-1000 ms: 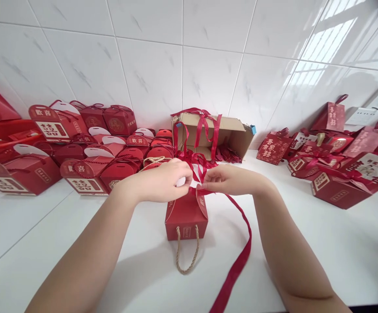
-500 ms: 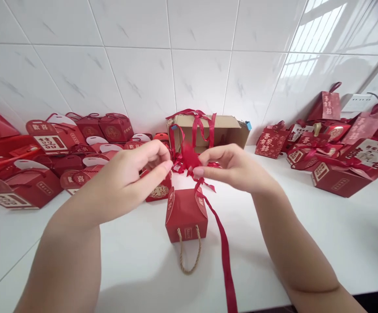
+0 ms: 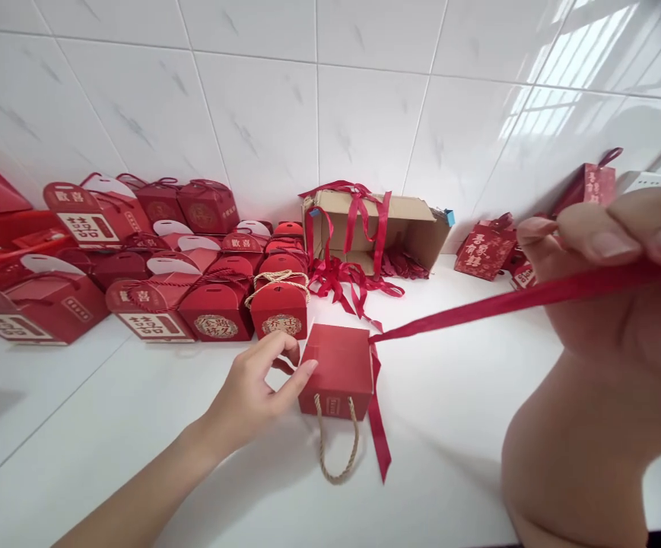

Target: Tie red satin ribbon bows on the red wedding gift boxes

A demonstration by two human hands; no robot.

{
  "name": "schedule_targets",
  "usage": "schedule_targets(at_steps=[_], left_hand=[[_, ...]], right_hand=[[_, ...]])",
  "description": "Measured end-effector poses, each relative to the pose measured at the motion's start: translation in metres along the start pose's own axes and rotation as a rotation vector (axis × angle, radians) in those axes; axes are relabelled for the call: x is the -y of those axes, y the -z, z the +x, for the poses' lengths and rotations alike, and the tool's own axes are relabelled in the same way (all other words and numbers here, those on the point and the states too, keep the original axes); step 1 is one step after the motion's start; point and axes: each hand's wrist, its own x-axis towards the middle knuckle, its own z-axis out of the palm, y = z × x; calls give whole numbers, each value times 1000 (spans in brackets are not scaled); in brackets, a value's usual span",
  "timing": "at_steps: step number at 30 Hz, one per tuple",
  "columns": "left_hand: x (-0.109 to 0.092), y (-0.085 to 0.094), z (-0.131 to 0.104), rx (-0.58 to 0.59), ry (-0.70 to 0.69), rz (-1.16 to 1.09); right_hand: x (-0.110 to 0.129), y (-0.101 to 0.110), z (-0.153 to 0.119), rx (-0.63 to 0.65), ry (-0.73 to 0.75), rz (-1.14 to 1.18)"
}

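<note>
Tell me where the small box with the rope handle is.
Head view, centre: the small red box sits by the left hand's fingers, in front of the cardboard box.

1. Your hands: two, the left hand (image 3: 255, 392) and the right hand (image 3: 604, 327).
2. Ribbon (image 3: 467, 310) held by you: one.
3. Small red box (image 3: 338, 361) by your left hand: one, with one rope handle (image 3: 338, 479).
4. Open carton (image 3: 407, 221), upper middle: one.
5. Label boxes (image 3: 150, 323) with white panels, left: you see three.
6. Emblem boxes (image 3: 216, 304), round gold designs, left of centre: four.
7. Loose ribbons (image 3: 358, 283), centre: too tangled for you to count.
</note>
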Motion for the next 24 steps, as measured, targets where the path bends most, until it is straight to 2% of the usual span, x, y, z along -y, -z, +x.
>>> schedule_targets(at_steps=[3,5,8,10,12,16,24], left_hand=[[7,-3,2,95,163,-283],[10,-5,3,123,228,-425],[10,-9,3,126,258,-549],[8,-10,2,149,259,-607],[5,-10,0,178,256,-644],[4,-9,-2,202,245,-669],[2,-10,-2,198,238,-666]], right_hand=[[-10,-23,-1,12,-82,109],[-22,-46,-1,202,-229,68],[-45,-75,-1,530,-406,-111],[-60,-88,-2,683,-476,-246],[-71,-93,-4,776,-524,-335],[-78,-93,-5,864,-586,-401],[-74,-92,-6,900,-607,-427]])
